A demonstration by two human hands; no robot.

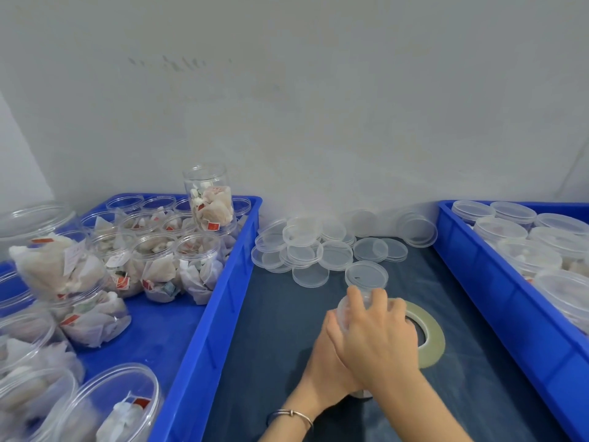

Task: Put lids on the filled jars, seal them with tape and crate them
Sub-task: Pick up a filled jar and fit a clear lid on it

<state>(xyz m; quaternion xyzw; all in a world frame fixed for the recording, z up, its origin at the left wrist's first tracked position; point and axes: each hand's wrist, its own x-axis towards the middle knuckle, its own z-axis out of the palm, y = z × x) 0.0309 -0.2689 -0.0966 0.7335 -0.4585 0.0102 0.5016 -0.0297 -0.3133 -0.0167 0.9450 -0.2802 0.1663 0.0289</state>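
On the dark mat in front of me stands a clear plastic jar [345, 309], mostly covered by both hands. My right hand [379, 336] lies over its top with fingers curled round the clear lid. My left hand [323, 358], with a bracelet at the wrist, grips the jar's side beneath the right hand. A roll of pale tape [432, 333] lies flat just right of the hands, partly hidden by them. A loose heap of clear lids [306, 247] sits behind, with one single lid [366, 275] nearest the jar.
A blue crate [223, 298] on the left holds several open jars of tea bags [156, 260], one jar [212, 199] stacked on top. A second blue crate [497, 288] on the right holds several lidded jars [500, 229]. A white wall runs behind.
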